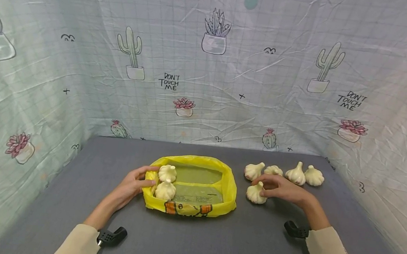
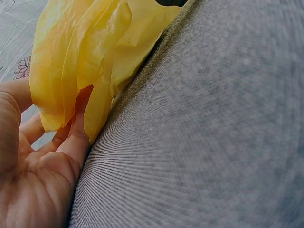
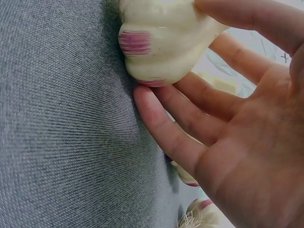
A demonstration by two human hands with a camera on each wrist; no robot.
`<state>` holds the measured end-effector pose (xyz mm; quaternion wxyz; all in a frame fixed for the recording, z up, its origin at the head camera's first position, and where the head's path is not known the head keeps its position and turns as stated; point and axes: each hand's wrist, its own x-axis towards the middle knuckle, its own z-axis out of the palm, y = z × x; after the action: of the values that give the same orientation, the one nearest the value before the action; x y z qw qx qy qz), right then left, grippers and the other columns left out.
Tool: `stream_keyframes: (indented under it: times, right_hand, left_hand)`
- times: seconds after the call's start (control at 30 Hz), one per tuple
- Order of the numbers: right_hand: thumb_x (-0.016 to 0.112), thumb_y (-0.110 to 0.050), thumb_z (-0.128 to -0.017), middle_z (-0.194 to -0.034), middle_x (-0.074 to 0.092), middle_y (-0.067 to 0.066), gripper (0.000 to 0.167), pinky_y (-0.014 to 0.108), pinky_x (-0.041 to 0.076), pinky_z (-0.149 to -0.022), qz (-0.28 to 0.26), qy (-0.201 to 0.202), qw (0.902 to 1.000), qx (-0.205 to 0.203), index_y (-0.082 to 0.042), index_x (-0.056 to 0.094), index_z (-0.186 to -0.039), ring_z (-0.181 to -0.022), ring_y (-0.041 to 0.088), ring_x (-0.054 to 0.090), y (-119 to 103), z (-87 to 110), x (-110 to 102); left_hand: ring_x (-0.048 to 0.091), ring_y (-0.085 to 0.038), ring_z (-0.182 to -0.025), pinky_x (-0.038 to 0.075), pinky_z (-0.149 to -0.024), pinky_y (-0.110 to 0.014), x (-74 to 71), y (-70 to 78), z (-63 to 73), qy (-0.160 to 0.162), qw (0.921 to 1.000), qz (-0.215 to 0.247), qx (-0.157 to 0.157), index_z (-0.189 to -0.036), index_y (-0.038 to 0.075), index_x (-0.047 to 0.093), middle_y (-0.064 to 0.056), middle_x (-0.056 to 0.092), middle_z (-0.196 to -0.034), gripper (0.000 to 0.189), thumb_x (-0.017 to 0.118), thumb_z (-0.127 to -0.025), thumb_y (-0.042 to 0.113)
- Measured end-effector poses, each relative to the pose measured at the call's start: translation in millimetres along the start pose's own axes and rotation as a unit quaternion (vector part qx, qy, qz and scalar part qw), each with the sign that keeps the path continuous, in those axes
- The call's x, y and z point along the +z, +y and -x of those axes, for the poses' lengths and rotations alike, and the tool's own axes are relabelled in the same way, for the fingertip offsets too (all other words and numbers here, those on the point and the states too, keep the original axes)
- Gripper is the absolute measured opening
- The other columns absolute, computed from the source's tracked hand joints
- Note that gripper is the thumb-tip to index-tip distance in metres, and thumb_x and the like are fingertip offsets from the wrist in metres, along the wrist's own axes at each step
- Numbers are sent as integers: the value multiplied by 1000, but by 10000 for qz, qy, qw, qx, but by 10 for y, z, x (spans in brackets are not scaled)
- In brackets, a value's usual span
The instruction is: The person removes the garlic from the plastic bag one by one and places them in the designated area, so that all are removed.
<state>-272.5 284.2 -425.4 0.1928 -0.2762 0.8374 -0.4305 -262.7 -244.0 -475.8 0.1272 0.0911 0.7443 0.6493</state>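
Observation:
A yellow plastic bag (image 1: 229,187) lies on the table with its mouth spread wide and its rim folded down. My left hand (image 1: 132,185) grips its left edge, thumb on the near side and fingers behind; in the left wrist view the yellow film (image 2: 95,52) covers some fingertips. Two garlic bulbs (image 1: 165,190) sit inside the bag at its left end. To the right of the bag, my right hand (image 1: 281,189) holds another garlic bulb (image 1: 255,193) between thumb and fingers. The right wrist view shows this bulb close to the table, with purple streaks on its side.
Behind the right hand stand several more garlic bulbs (image 1: 296,174) in a loose row. Dark grey cloth covers the table (image 1: 191,245). A printed sheet (image 1: 230,84) hangs at the back and both sides.

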Motion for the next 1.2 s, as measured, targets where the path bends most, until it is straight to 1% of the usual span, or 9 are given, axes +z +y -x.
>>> stream_keyframes:
  times: [0.23,0.33,0.43,0.5,0.57,0.7,0.8,1.03,1.2]
  right_hand:
    - [65,-20,-102,-130,63,17,40,29,50,-85,66,40,10000,53,-2,60,-137,-104,21,58,-14,-8,10]
    - [67,-19,-101,-128,64,16,37,30,51,-86,190,93,9998,-63,-4,63,-135,-103,19,58,-9,-14,9]
    - [70,-18,-98,-133,63,18,39,41,52,-100,247,108,9994,-219,-4,63,-134,-112,15,59,-2,-13,8]
    - [73,-17,-96,-137,62,19,42,50,48,-108,248,117,9993,-268,-3,63,-135,-119,13,58,1,-12,6]
    - [74,-17,-95,-139,61,19,44,52,46,-110,265,136,9992,-263,-2,63,-135,-122,12,56,3,-11,3]
    - [74,-18,-96,-139,61,16,44,34,48,-99,348,229,9990,-144,-4,63,-135,-116,14,56,3,-10,1]
    - [74,-18,-95,-139,61,17,44,28,48,-95,349,258,9990,-105,-3,63,-135,-114,17,56,1,-9,1]
    - [74,-20,-96,-139,62,19,46,44,48,-99,374,233,9990,-101,-2,61,-136,-120,26,55,-7,-7,0]
    - [76,-18,-94,-140,61,19,46,56,47,-105,421,252,9985,-224,-2,63,-134,-125,29,55,14,-10,-2]
  left_hand:
    - [59,-21,-122,57,-93,-35,2,5,4,-24,9999,97,16,-154,11,47,-18,39,-160,57,67,-101,18]
    - [60,-21,-121,58,-92,-35,3,12,7,-28,9999,120,14,-154,11,46,-18,40,-159,57,67,-101,17]
    - [60,-20,-121,58,-92,-35,3,17,9,-30,9999,116,26,-154,11,46,-18,39,-160,57,67,-101,17]
    - [59,-20,-121,57,-93,-35,1,17,9,-44,9999,100,36,-154,11,46,-18,39,-160,57,67,-101,17]
    - [60,-20,-121,57,-92,-35,-1,15,8,-52,9999,89,38,-154,11,47,-18,39,-160,57,67,-101,17]
    - [60,-20,-120,57,-92,-35,-3,11,9,-68,9999,96,42,-154,11,47,-19,39,-160,56,66,-101,17]
    - [60,-20,-121,57,-92,-35,-2,10,11,-74,9999,105,50,-154,10,46,-19,39,-160,56,66,-101,16]
    - [58,-21,-123,56,-94,-36,2,7,13,-72,9999,57,61,-154,11,47,-18,37,-162,56,66,-101,17]
    - [58,-22,-122,55,-94,-37,4,7,16,-53,10000,14,64,-153,11,47,-18,38,-161,56,66,-101,18]
